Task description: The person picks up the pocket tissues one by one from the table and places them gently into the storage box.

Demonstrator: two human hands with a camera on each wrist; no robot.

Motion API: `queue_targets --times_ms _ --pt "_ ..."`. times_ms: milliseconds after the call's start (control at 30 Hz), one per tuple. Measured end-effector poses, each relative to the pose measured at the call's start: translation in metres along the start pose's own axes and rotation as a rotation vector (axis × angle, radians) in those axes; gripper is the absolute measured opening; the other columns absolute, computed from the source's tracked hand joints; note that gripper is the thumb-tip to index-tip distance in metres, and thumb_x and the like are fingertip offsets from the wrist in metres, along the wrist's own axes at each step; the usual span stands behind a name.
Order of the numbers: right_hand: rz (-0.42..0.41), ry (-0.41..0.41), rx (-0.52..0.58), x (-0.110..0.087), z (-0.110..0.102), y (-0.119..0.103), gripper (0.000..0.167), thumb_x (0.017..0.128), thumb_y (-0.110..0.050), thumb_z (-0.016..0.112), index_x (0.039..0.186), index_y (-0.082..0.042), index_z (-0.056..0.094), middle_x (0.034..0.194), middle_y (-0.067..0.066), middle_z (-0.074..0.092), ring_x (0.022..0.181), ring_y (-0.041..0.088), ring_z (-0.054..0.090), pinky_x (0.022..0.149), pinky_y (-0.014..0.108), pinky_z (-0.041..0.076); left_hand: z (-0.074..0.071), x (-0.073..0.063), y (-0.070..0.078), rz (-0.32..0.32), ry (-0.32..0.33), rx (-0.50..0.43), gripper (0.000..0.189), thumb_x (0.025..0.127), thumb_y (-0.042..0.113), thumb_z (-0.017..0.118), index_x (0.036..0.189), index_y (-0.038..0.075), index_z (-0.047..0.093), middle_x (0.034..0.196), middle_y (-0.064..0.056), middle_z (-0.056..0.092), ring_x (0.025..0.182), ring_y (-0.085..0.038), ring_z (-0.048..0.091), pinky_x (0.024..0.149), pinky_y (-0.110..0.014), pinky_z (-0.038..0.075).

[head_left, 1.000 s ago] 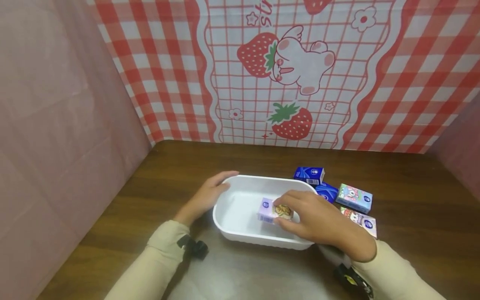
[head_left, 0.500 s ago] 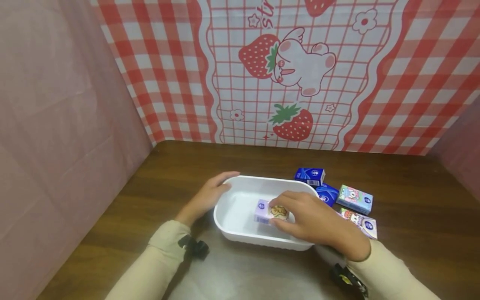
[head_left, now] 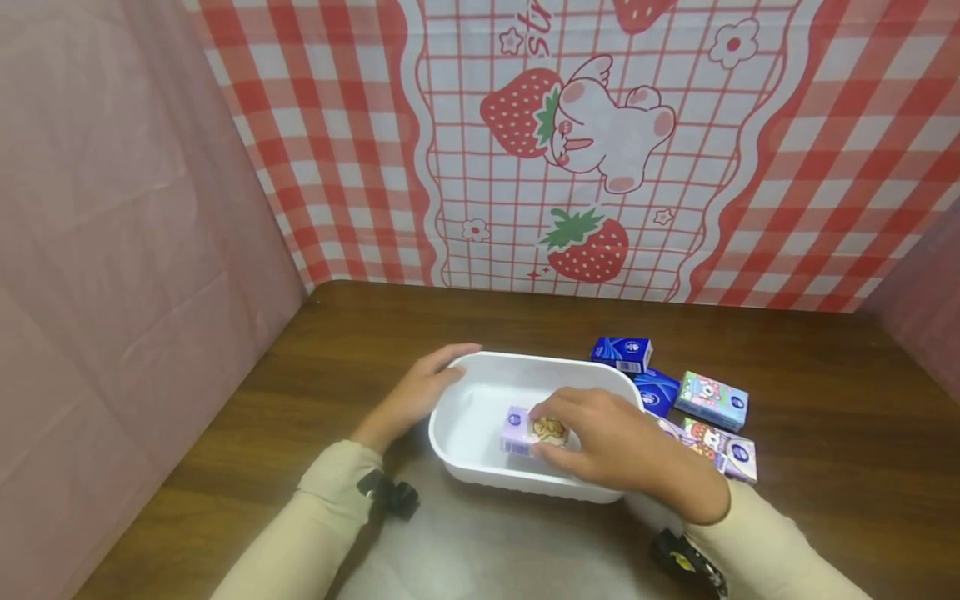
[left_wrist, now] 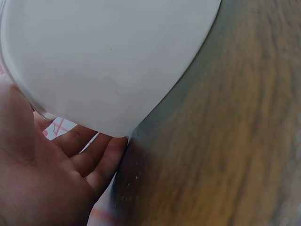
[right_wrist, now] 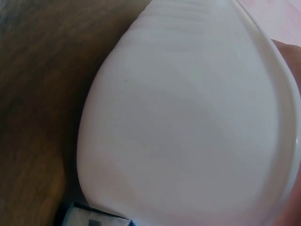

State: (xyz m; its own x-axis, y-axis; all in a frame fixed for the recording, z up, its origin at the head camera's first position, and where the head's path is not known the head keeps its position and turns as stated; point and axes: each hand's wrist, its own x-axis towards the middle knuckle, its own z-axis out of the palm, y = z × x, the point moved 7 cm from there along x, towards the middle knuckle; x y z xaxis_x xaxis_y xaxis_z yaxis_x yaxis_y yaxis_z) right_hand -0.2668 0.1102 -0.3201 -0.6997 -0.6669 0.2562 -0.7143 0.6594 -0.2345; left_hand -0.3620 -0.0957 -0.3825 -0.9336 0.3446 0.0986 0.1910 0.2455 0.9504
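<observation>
A white oval-cornered plastic tub (head_left: 480,477) stands on the table in the head view. My left hand (head_left: 412,396) holds its left end, thumb at the rim and fingers around the far corner; in the left wrist view, the fingers (left_wrist: 89,160) touch the outer wall. Inside the tub, my right hand (head_left: 611,442) grips a lilac pocket tissue pack (head_left: 516,429) with a cartoon picture, thumb on the near side and fingers on the far side. The tub's outer wall (right_wrist: 178,113) fills most of the right wrist view and hides the pack there.
Right of the tub lie a blue tissue pack (head_left: 622,353), a second blue one (head_left: 656,393), a green-blue cartoon pack (head_left: 712,400) and a white-purple cartoon pack (head_left: 738,454). Another patterned pack (head_left: 693,442) is partly covered by my right wrist. A checked cloth (head_left: 345,167) hangs behind the table.
My right hand has shifted slightly left inside the tub with the lilac tissue pack. More of the patterned pack beside my wrist now shows. My left hand stays at the tub's left end.
</observation>
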Motion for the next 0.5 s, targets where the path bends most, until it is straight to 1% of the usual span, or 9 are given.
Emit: queue_targets --times_ms 133,333,500 --pt "-0.002 -0.005 0.015 0.0002 0.0029 -0.0013 0.035 0.091 -0.044 0.07 0.115 -0.019 0.072 0.107 -0.009 0.071 0.096 0.009 0.065 0.085 0.036 0.056 -0.0005 0.0001 0.0001 -0.005 0.005 0.008 0.037 0.104 0.014 0.051 0.14 0.015 0.059 0.135 -0.011 0.061 0.108 -0.028 0.065 0.083 -0.04 0.057" --pt "-0.01 -0.005 0.015 0.0006 0.0051 -0.0035 0.033 0.09 -0.043 0.071 0.114 -0.019 0.073 0.105 -0.009 0.071 0.095 0.009 0.065 0.085 0.036 0.056 -0.0006 -0.0011 0.0023 0.008 0.004 0.009 0.038 0.104 0.015 0.051 0.14 0.011 0.058 0.136 -0.014 0.06 0.109 -0.03 0.065 0.084 -0.041 0.057" --pt "-0.005 -0.009 0.007 0.0001 0.0066 -0.0031 0.033 0.09 -0.043 0.071 0.114 -0.019 0.073 0.105 -0.009 0.071 0.096 0.01 0.066 0.086 0.037 0.055 -0.0006 -0.0002 0.0002 -0.002 0.002 0.019 0.037 0.103 0.015 0.051 0.139 0.014 0.059 0.135 -0.011 0.061 0.109 -0.028 0.065 0.083 -0.039 0.057"
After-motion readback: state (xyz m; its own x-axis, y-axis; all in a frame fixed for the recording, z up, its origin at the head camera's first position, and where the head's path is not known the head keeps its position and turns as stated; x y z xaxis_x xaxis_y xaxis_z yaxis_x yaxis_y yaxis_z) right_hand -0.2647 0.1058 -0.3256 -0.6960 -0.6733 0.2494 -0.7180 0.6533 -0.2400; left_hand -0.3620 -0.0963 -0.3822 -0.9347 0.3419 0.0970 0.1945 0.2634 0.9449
